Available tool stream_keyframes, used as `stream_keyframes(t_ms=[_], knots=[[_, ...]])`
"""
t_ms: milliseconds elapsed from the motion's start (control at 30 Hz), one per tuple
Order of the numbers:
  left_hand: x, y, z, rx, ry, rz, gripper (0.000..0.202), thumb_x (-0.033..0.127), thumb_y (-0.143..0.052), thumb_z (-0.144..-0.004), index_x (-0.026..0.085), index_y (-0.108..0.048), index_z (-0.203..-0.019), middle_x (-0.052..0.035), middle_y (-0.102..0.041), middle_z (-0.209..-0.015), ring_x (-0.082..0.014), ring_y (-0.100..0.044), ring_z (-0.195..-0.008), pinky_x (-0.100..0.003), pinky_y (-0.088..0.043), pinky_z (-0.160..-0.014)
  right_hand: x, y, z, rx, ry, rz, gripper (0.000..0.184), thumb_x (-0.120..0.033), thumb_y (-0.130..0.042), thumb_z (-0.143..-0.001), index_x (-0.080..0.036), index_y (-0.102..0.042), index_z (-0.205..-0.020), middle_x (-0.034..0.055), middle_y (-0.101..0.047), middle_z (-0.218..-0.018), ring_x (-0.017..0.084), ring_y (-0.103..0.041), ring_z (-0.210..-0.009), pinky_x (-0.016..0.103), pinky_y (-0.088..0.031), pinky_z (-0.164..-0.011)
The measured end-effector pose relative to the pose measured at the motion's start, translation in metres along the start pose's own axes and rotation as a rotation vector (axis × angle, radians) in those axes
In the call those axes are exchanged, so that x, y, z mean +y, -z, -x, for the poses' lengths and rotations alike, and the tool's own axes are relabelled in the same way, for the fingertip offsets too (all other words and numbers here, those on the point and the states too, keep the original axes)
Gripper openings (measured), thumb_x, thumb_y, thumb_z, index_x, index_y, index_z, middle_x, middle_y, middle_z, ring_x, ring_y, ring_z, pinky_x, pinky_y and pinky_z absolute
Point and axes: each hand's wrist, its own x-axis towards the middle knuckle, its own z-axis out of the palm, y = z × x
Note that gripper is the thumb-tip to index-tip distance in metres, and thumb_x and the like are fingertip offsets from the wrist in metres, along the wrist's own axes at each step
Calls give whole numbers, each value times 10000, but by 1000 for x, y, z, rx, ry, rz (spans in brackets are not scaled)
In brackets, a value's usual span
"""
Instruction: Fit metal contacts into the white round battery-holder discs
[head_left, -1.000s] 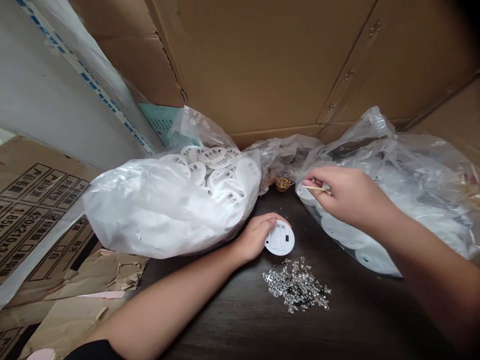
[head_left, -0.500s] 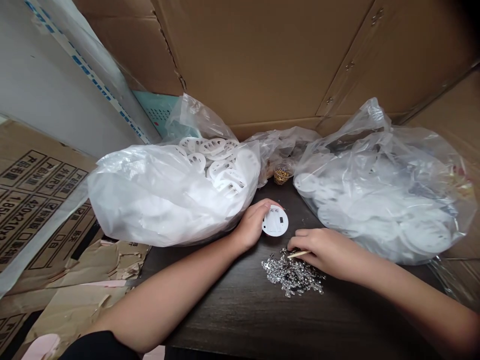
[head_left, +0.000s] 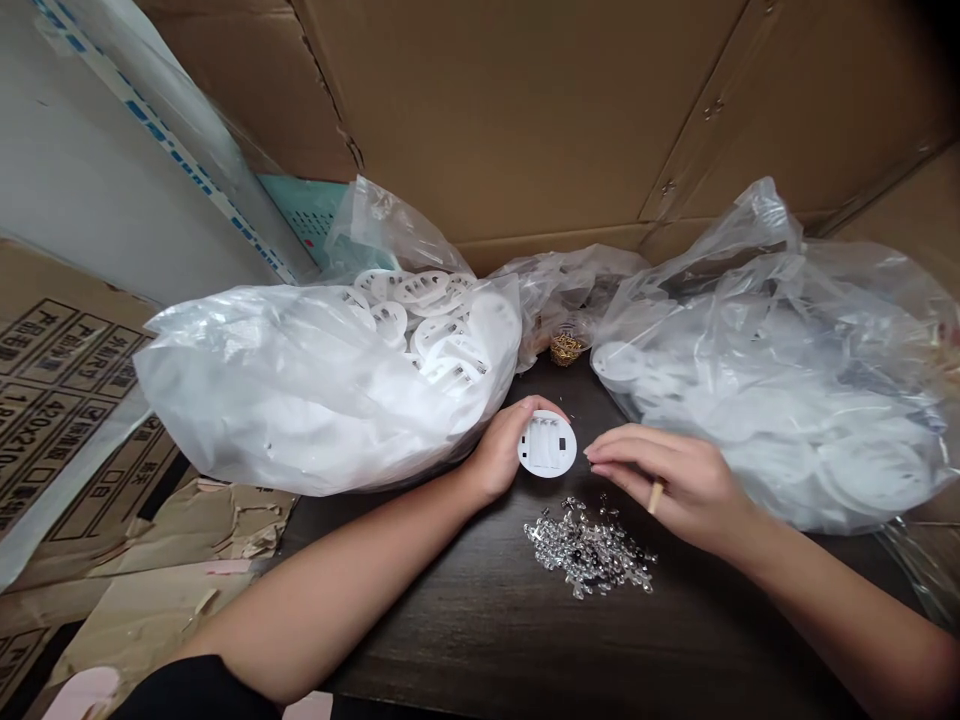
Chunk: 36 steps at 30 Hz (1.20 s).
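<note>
— Since the left hand (head_left: 499, 455) is wrapped round that white slotted disc (head_left: 549, 462), what do I log for its grip?

— Closed firmly on the disc's left and far edge. Disc is held above the middle of the dark tabletop (head_left: 465, 610), recessed face toward the camera, probably gripped by the rim so the slots and square hole are left uncovered

— Right hand (head_left: 679, 480)?

— Just beside the disc, not touching. Thumb and fingertips nearly meet in a pinch; maybe a tiny dark piece between them, too small to tell. Pale stick (head_left: 655, 497) held further back, end poking out below, I'd guess tucked there to leave the fingertips usable

— Loose stuff, quick?

— Heap of small shiny metal pieces (head_left: 589, 550) on the wearer's side of the disc, likely put there for a short reach. Gold-coloured metal bits (head_left: 566, 348) bunched at the back, between the bags

— And those bags?

— Left plastic bag (head_left: 300, 380) has its mouth toward the middle, more slotted discs (head_left: 450, 345) showing; right plastic bag (head_left: 750, 400) has white round parts behind cloudy film. One per side, presumably so each hand can reach one
</note>
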Motion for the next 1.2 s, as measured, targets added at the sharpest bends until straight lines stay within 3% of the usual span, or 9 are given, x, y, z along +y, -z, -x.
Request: stream_keyframes(t_ms=[100, 200, 333, 433, 500, 667, 800, 933, 1200], knots=[[-1, -1, 1, -64, 51, 88, 757, 780, -264, -938, 138, -660, -878, -54, -615, -744, -146, -548, -665, -265, -421, -627, -8, -6, -8, 210, 73, 6, 385, -16, -694, -871, -224, -668, -1195, 54, -742, -1064, 169, -717, -962, 309, -619, -807], [-2, -1, 1, -93, 63, 115, 806, 845, -275, -893, 140, -665, -868, -52, -604, -726, -141, -536, -656, -260, -407, -605, -9, -13, -17, 273, 71, -7, 426, -7, -702, -858, -250, -677, -1207, 53, -749, -1072, 177, -726, -934, 321, -629, -755], [-3, 0, -1, -103, 84, 144, 810, 873, -311, -861, 141, -658, -864, -39, -583, -700, -130, -506, -620, -254, -383, -575, 8, -27, -23, 328, 71, -40, 362, -38, -734, -845, -227, -692, -1151, 61, -750, -1037, 164, -710, -836, 294, -584, -625], [-3, 1, -2, -78, 87, 125, 796, 864, -310, -871, 146, -653, -853, -35, -571, -703, -125, -490, -620, -253, -369, -574, 26, -38, -23, 381, -37, -97, 250, -82, -744, -853, -218, -705, -1059, 54, -743, -1008, 103, -606, -619, 263, -469, -480], [-4, 1, -3, -66, 87, 106, 788, 849, -293, -889, 149, -652, -853, -34, -564, -704, -124, -480, -619, -255, -358, -568, 33, -43, -22, 381, -81, -143, 216, -83, -748, -849, -215, -710, -1017, 48, -739, -995, 98, -594, -616, 255, -442, -467], [-6, 2, -3, -77, 101, 54, 799, 837, -243, -906, 149, -646, -855, -35, -556, -708, -125, -476, -620, -257, -362, -573, 36, -45, -20, 344, -64, -223, 267, -31, -746, -831, -228, -733, -1010, 33, -726, -975, 146, -682, -841, 273, -536, -625], [-7, 3, -3, -105, 124, 19, 809, 812, -207, -929, 146, -662, -867, -38, -555, -714, -123, -478, -626, -254, -358, -574, 32, -47, -16, 362, -118, -225, 286, -36, -719, -855, -253, -751, -1039, 23, -689, -936, 139, -657, -811, 286, -537, -651], [-6, 3, -3, -76, 125, 3, 795, 790, -199, -945, 148, -660, -860, -35, -549, -701, -121, -465, -606, -256, -346, -561, 31, -49, -12, 353, -196, -215, 241, -73, -709, -870, -245, -755, -1032, 25, -681, -922, 117, -610, -689, 270, -476, -539], [-6, 3, -3, -63, 115, -25, 766, 768, -207, -961, 157, -663, -886, -34, -563, -731, -124, -472, -633, -260, -359, -592, 38, -48, -13, 305, -198, -194, 225, -84, -672, -889, -221, -720, -1061, 40, -658, -971, 81, -526, -588, 256, -423, -475]])
